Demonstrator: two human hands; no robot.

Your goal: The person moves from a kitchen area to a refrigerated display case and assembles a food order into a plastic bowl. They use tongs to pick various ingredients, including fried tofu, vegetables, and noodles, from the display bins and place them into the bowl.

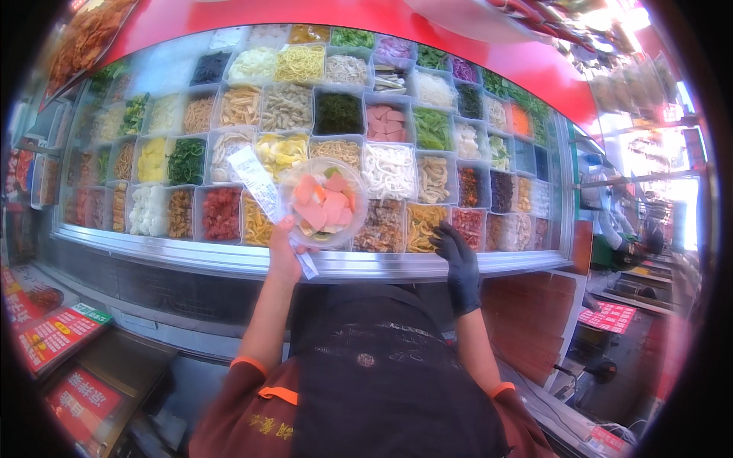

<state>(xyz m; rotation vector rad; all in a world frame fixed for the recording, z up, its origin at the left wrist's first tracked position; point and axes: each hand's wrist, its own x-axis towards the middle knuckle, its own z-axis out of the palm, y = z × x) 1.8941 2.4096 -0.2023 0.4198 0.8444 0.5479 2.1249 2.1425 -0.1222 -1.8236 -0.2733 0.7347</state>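
My bare left hand holds a round clear plastic bowl by its near left side. Pink slices of processed meat lie in the bowl, with some green and orange bits around them. Pinched in the same hand is a long white paper slip bearing print; it sticks out beyond the bowl's left side. My right hand, in a black glove, reaches over the counter's front edge. Its fingers are loosely bent beside a tub of yellowish strips, and nothing shows in them.
Before me, a metal-framed display case holds rows of clear tubs with noodles, greens, meats and tofu. White knotted strips fill a tub right of the bowl. A red panel runs behind. Printed red signs are at lower left.
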